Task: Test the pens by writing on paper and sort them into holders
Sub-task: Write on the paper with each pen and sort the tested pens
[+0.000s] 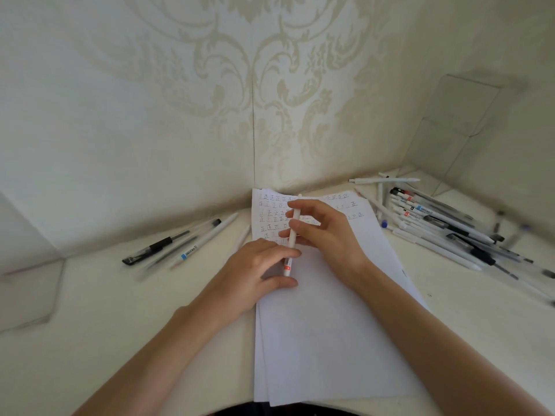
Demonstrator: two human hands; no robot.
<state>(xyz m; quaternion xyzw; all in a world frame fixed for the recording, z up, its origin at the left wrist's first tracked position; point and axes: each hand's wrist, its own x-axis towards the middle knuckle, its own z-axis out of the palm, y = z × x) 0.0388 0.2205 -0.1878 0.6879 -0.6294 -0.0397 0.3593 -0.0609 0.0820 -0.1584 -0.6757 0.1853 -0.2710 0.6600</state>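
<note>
Many heaped pens (444,226) right of the paper (324,325), scattered pens (204,240) left.

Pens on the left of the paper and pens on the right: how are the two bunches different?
The left bunch has only a few pens; the right pile has many more. The left bunch lies side by side, all slanting one way; the right pile is heaped, with pens crossing each other. Both lie on the table beside the paper, and both mix white pens with darker ones.
</note>
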